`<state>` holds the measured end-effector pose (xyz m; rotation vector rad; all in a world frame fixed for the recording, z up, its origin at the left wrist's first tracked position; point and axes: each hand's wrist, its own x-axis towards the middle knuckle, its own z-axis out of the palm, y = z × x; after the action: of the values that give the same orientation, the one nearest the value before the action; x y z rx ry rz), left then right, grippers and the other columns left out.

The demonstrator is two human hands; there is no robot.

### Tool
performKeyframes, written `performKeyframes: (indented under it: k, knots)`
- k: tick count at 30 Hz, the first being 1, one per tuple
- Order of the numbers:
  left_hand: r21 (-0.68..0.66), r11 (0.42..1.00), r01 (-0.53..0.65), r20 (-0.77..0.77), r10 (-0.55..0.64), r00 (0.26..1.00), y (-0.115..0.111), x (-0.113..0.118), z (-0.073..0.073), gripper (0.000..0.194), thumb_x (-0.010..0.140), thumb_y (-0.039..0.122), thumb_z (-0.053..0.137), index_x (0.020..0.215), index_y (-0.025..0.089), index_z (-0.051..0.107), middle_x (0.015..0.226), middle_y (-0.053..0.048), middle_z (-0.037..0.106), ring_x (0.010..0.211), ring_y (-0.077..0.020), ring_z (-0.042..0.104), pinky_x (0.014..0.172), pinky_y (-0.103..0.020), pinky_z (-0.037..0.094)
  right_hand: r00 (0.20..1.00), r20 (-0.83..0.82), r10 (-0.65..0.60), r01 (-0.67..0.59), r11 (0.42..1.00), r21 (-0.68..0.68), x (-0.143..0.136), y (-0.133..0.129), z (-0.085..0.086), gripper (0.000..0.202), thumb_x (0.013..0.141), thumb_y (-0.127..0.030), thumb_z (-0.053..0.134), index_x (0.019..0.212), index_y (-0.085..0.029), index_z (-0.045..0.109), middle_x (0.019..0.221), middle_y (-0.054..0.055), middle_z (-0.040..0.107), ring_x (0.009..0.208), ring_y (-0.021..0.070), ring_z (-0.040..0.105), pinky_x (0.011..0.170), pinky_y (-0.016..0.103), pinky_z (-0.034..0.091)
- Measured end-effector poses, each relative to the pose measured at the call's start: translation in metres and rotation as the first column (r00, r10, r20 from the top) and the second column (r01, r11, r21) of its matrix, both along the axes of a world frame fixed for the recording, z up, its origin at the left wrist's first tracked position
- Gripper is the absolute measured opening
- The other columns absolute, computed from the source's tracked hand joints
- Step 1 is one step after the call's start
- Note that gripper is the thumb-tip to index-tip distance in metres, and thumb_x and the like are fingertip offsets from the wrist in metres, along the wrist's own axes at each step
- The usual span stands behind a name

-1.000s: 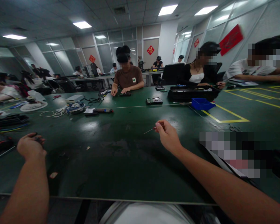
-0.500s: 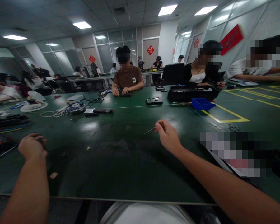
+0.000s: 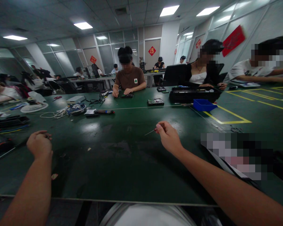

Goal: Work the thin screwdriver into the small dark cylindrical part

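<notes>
My right hand [image 3: 167, 135] is above the middle of the green table [image 3: 122, 175], its fingers wrapped round the handle of a screwdriver [image 3: 150, 132]. The thin metal shaft points left and slightly down; a bit of red shows at its base, and the rest of the handle is hidden by my fingers. At the left, my left hand [image 3: 39, 144] is closed, palm side turned inward. A small dark thing shows at its fingertips, too small to name. Dark parts and coloured wires [image 3: 13, 130] lie just beyond that hand.
Two scraps [image 3: 54, 176] lie near the front. Farther back are a white fan [image 3: 34, 106], cables [image 3: 75, 109], a hard drive [image 3: 155, 102], a long black housing [image 3: 193, 94] and a blue bin [image 3: 204, 105]. Co-workers sit opposite. A blurred-out item [image 3: 235, 157] lies at right.
My left hand has moved right, away from the dark parts, still closed. My right hand and the screwdriver have barely moved. The co-worker opposite has shifted a hand slightly.
</notes>
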<state>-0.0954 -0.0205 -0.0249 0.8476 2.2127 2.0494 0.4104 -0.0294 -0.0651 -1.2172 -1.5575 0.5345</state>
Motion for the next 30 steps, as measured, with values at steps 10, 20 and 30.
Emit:
performKeyframes:
  k: [10,20,30]
  knots:
    - [0.113,0.795,0.596,0.075,-0.605,0.793,0.02,0.132,-0.003,0.027,0.057,0.011,0.052,0.081,0.014,0.065,0.066,0.0,0.058,0.065,-0.0144,0.053,0.061,-0.024,0.042,1.0,-0.009,-0.007,0.007,1.0,-0.01,0.0,0.0,-0.001,0.024,0.097,-0.044,0.049,0.093,-0.023,0.06,0.081,0.004,0.07,0.079,0.0234,0.068,0.07,0.036,0.048]
    - [-0.376,0.312,0.872,0.059,-0.931,0.359,0.011,0.297,-0.021,0.056,0.068,0.007,0.061,0.123,0.016,0.06,0.106,-0.008,0.065,0.09,-0.0202,0.061,0.084,-0.033,0.048,1.0,-0.024,-0.012,0.011,1.0,-0.005,-0.002,-0.001,0.002,0.022,0.095,-0.043,0.052,0.093,-0.023,0.061,0.082,0.004,0.069,0.078,0.0221,0.066,0.071,0.035,0.047]
    - [-0.521,0.309,0.796,-0.275,-0.943,0.186,0.021,0.309,-0.068,0.035,0.082,0.004,0.063,0.112,0.02,0.068,0.119,-0.009,0.068,0.115,-0.0248,0.059,0.105,-0.043,0.044,0.986,-0.169,-0.007,0.01,1.0,0.014,-0.001,-0.003,0.007,0.025,0.094,-0.046,0.054,0.089,-0.022,0.06,0.079,0.004,0.069,0.075,0.0209,0.066,0.072,0.036,0.051]
